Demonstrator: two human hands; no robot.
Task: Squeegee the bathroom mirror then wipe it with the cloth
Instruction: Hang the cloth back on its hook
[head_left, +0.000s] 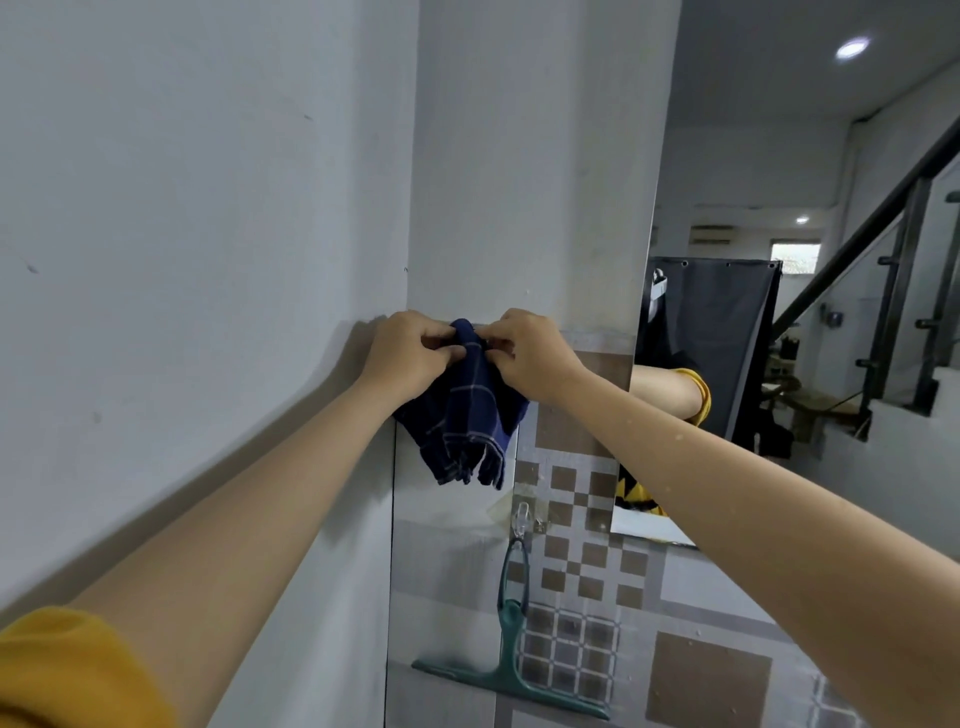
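Observation:
A dark blue checked cloth (467, 415) hangs against the wall at the corner, its fringed lower edge loose. My left hand (405, 353) and my right hand (530, 353) both pinch its top, close together, at the line where the white wall meets the tiles. Below them a green squeegee (511, 670) hangs by its loop handle from a clear hook (521, 519) stuck on the tiled wall. The mirror (810, 312) fills the right side, its edge just right of my right forearm; it reflects my arm and a yellow sleeve.
A white wall (182, 234) runs along the left. Brown and grey checked tiles (576, 561) cover the lower wall. The mirror reflects a dark curtain (727, 322), a stair railing (883, 249) and ceiling lights.

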